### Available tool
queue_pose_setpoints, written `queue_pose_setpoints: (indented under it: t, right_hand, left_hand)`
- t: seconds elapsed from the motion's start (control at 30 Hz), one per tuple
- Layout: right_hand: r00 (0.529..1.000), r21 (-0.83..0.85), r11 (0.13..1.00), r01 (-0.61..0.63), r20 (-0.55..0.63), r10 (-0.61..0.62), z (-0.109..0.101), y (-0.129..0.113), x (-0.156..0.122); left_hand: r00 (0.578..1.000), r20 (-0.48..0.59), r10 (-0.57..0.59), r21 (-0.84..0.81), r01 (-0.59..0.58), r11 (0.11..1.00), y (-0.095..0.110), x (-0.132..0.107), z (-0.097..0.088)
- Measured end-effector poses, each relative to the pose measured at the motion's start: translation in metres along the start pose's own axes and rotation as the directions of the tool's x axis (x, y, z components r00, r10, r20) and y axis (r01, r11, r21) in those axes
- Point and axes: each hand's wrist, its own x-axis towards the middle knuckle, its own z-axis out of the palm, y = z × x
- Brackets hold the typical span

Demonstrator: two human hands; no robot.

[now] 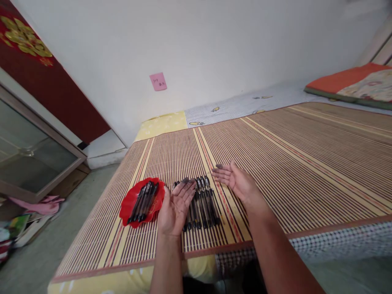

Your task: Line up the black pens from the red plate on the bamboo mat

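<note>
Both my hands are held out palm-up over a striped bamboo mat [275, 163], holding nothing. My left hand [177, 206] is open, fingers stretched, just above the left end of a row of several black pens [203, 204] lying side by side on the mat. My right hand [234, 181] is open too, fingers pointing left, just right of the pen row. A red plate [130, 202] with several more black pens [143, 202] in it sits on the mat left of my left hand.
The mat covers a bed whose near edge runs below my forearms. A folded orange quilt [352, 81] lies at the far right. A white wall with a pink note [158, 81] stands behind. A glass cabinet [33, 151] and clutter are on the floor at left.
</note>
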Motion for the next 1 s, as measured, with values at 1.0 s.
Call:
queue_pose_setpoints:
  t: [1.0]
  right_hand:
    - [0.859,0.583,0.750,0.312,-0.510,0.039,-0.009,-0.004,0.008]
  left_hand:
    - [0.997,-0.004,0.073,-0.235,-0.072,0.969,0.007,0.001,-0.015]
